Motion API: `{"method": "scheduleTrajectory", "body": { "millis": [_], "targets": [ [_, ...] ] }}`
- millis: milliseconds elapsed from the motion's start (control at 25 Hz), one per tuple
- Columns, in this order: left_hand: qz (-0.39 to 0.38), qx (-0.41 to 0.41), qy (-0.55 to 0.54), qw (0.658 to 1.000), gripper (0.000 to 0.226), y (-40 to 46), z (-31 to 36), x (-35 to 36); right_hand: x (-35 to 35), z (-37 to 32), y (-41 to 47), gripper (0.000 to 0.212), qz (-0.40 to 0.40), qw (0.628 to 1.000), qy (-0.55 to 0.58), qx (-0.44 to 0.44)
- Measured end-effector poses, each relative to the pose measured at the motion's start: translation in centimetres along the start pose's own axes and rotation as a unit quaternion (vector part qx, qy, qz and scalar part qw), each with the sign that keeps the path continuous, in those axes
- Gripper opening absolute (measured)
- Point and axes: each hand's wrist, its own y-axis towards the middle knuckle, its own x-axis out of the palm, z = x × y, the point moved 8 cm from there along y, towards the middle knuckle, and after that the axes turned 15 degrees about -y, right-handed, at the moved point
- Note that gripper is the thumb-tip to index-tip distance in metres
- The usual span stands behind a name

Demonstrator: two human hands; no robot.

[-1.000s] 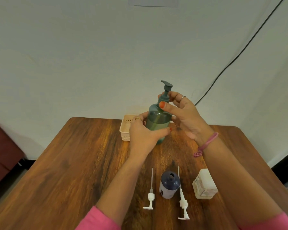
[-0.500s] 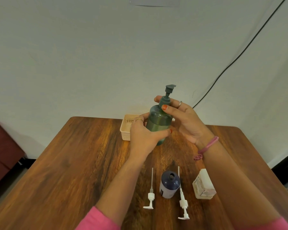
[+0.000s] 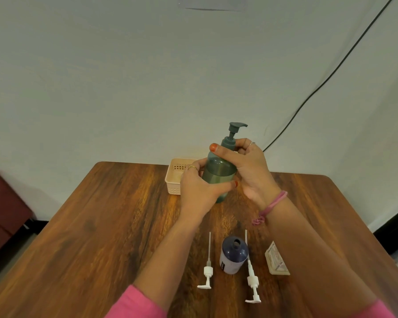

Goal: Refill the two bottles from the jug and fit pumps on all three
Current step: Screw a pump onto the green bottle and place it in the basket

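Observation:
A dark green bottle point(image 3: 218, 171) stands upright near the table's far middle with a matching green pump point(image 3: 234, 131) on its neck. My left hand point(image 3: 200, 189) grips the bottle's body. My right hand point(image 3: 246, 166) curls its thumb and fingers round the pump collar. Close to me a dark blue bottle point(image 3: 233, 254) stands open-necked, without a pump. A white pump point(image 3: 207, 269) lies to its left and another white pump point(image 3: 252, 278) to its right, both flat on the wood. A clear squarish container point(image 3: 276, 262) shows partly behind my right forearm.
A small beige slotted basket point(image 3: 176, 175) sits at the table's far edge, just left of the green bottle. The wooden table point(image 3: 101, 226) meets a pale wall behind. A black cable point(image 3: 319, 88) runs up the wall on the right. A dark red seat point(image 3: 2, 210) is at the left.
My right hand has turned on the pump collar, and the pump spout has swung round from pointing left to pointing right. The left hand keeps hold of the bottle.

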Motion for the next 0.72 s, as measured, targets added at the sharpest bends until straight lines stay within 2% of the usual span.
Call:
{"method": "scheduleTrajectory", "body": {
  "millis": [160, 280, 360, 480, 600, 720],
  "targets": [
    [-0.008, -0.012, -0.015, 1.0, 0.069, -0.1, -0.2, -0.2, 0.7, -0.3, -0.2, 0.053, -0.148, 0.989, 0.006, -0.007],
    [-0.026, -0.029, -0.022, 0.999, 0.07, -0.1, -0.4, -0.3, 0.2, -0.3, -0.1, 0.043, -0.19, 0.981, -0.007, -0.029],
    [-0.037, -0.043, -0.025, 0.998, 0.072, -0.1, -0.7, -0.2, 0.0, -0.4, 0.0, 0.036, -0.176, 0.983, -0.024, -0.044],
    [-0.039, -0.051, -0.029, 0.998, 0.07, 0.0, -1.0, -0.3, -0.4, -0.6, -0.2, 0.034, -0.097, 0.993, -0.041, -0.049],
    [-0.034, -0.048, -0.031, 0.998, 0.07, 0.2, -1.2, -0.5, -0.8, -0.1, -0.4, 0.038, -0.018, 0.999, -0.018, -0.038],
    [-0.027, -0.053, -0.041, 0.997, 0.068, 0.2, -1.5, -0.5, -0.3, 0.2, -0.7, 0.035, 0.013, 1.0, 0.016, -0.023]
  ]
}}
